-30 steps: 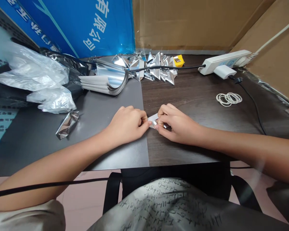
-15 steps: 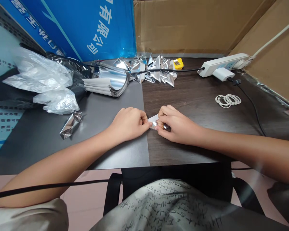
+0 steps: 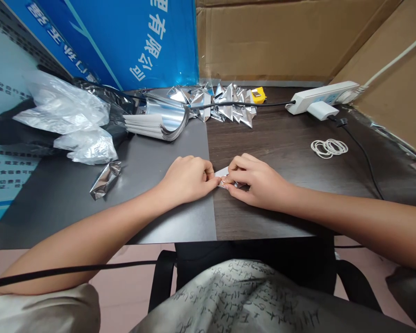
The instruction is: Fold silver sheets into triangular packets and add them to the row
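Note:
Between my hands, low over the table, is a small folded piece of silver foil paper, white on one side. My left hand pinches its left end between thumb and fingers. With bent fingertips, my right hand grips the right part, hiding much of it. Several folded foil triangles lie in a row at the back. Left of them rests a curved stack of foil-backed paper sheets. A crumpled foil packet lies near my left forearm.
Clear plastic bags lie at the left on dark plastic. A yellow tape measure sits at the back. To the right are a white power strip with a plugged-in adapter and several white rubber bands. A cardboard wall borders the table.
My right fingertips have shifted slightly left along the foil paper, closer to my left thumb. Both hands keep their grip. The whole view has moved slightly.

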A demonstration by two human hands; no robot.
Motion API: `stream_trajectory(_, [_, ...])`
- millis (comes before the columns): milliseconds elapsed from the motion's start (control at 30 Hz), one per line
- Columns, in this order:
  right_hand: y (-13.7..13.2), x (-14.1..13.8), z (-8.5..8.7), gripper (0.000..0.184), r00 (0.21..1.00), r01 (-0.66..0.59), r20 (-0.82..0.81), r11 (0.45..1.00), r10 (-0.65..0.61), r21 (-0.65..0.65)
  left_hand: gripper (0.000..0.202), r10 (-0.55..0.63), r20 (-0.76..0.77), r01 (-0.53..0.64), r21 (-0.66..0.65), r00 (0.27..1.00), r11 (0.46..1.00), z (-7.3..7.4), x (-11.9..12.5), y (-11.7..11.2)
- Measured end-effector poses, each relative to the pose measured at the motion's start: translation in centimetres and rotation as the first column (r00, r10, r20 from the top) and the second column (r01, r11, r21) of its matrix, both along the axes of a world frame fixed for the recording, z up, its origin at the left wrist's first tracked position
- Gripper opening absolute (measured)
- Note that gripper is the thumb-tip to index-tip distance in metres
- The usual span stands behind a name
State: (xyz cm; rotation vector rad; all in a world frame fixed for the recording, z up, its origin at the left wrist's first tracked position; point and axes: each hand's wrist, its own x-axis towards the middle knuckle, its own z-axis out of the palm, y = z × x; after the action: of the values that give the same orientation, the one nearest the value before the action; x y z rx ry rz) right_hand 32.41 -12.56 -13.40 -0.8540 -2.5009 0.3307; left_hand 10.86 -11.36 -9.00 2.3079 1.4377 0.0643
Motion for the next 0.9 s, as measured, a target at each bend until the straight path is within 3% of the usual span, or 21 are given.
stream_trajectory(433, [-0.1, -0.1, 0.5, 0.028, 1.000, -0.004, 0.030, 0.999, 0.005, -0.038, 0.026, -0.011, -0.096, 0.004, -0.074, 0.995, 0.997, 0.6, -1.9, 0.9])
stream_trajectory(500, [-0.1, -0.1, 0.5, 0.028, 1.000, -0.002, 0.031, 0.999, 0.004, -0.048, 0.022, -0.038, -0.053, 0.034, -0.075, 0.998, 0.997, 0.6, -2.3, 1.2])
stream_trajectory(567, [-0.1, -0.1, 0.5, 0.025, 0.999, -0.007, 0.032, 0.999, 0.009, -0.054, 0.014, -0.138, 0.059, 0.141, -0.050, 0.989, 0.989, 0.6, -2.6, 1.4])
stream_trajectory(667, [0.0, -0.1, 0.4, 0.023, 0.999, -0.016, 0.028, 0.998, 0.018, -0.059, 0.015, -0.400, 0.200, 0.388, 0.098, 0.894, 0.916, 0.5, -3.0, 1.6])
stream_trajectory(733, [0.0, 0.0, 0.4, 0.023, 0.999, -0.024, 0.024, 0.997, 0.025, -0.071, 0.023, -0.542, 0.163, 0.509, 0.204, 0.825, 0.836, 0.2, -3.2, 1.7])
stream_trajectory(833, [0.2, 0.4, 0.5, 0.019, 0.999, -0.051, 0.012, 0.993, 0.052, -0.107, 0.028, -0.650, 0.045, 0.615, 0.281, 0.759, 0.737, -0.3, -3.3, 1.7])
stream_trajectory(900, [0.4, 0.7, 0.6, 0.021, 0.996, -0.085, 0.010, 0.987, 0.087, -0.134, 0.030, -0.676, 0.000, 0.647, 0.288, 0.737, 0.706, -0.6, -3.3, 1.8])
